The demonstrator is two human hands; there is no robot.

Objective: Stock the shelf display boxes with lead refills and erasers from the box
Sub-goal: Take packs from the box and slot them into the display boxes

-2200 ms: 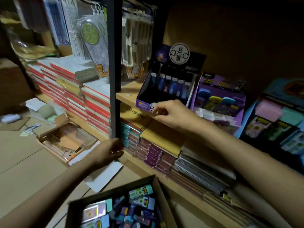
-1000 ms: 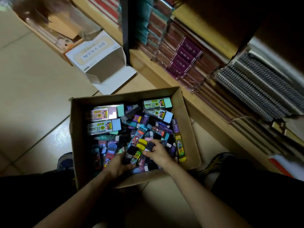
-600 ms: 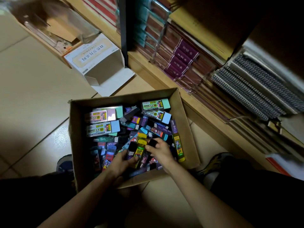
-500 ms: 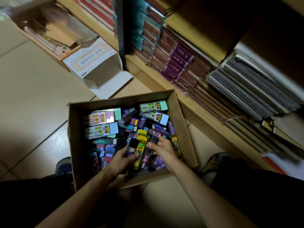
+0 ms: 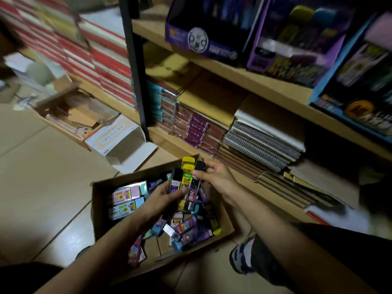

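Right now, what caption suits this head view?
Left hand and right hand hold lead refill cases above the cardboard box.

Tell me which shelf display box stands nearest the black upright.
The dark purple box with the round white emblem, leftmost of three; the lighter purple box and blue box stand further right.

Three display boxes [image 5: 201, 44] (on the shelf), one cardboard box [image 5: 99, 211].
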